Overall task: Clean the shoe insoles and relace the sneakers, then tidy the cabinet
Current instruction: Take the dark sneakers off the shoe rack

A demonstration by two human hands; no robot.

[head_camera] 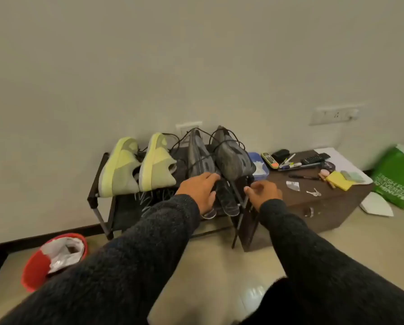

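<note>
Two insoles (pixel 229 202) betw. hands, left grip (pixel 200 191) flat on them, right grip (pixel 264 193) loose, empty.

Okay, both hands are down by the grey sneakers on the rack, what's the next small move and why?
Probably grip the dark insole hanging off the rack's front edge: the left hand already rests by it below the grey sneakers, and the right hand hovers close, seemingly holding nothing.

Shoe rack (pixel 95 195) top crowded with sneakers (pixel 158 165), open floor (pixel 219 259) in front
</note>
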